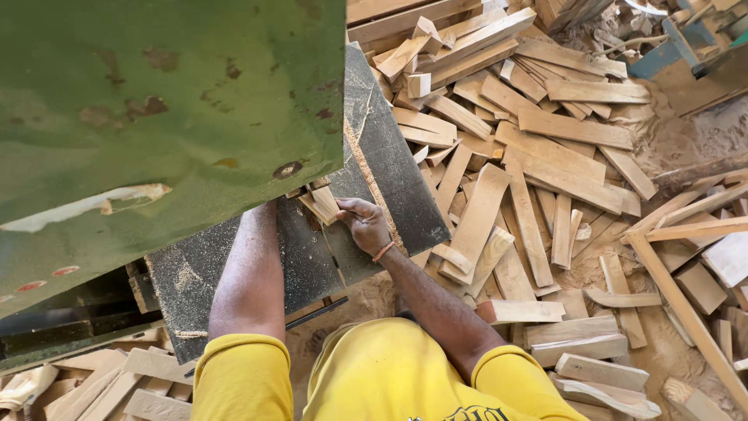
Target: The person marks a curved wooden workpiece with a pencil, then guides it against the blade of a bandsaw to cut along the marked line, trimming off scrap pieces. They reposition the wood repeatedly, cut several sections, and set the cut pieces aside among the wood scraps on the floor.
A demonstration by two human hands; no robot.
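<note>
- Right hand (365,224): closed around small wood block (323,204), just left of it, long axis running near-to-far.
- Left hand: hidden under green machine cover (156,101); grip cannot be told.

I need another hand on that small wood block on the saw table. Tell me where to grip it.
Grip the wood block by its long side edges at the near end, coming from the right, as the right hand does. Its far end sits under the green machine cover.

Sandy sawdust floor (686,140), offcut heap (545,156), daylight.
</note>
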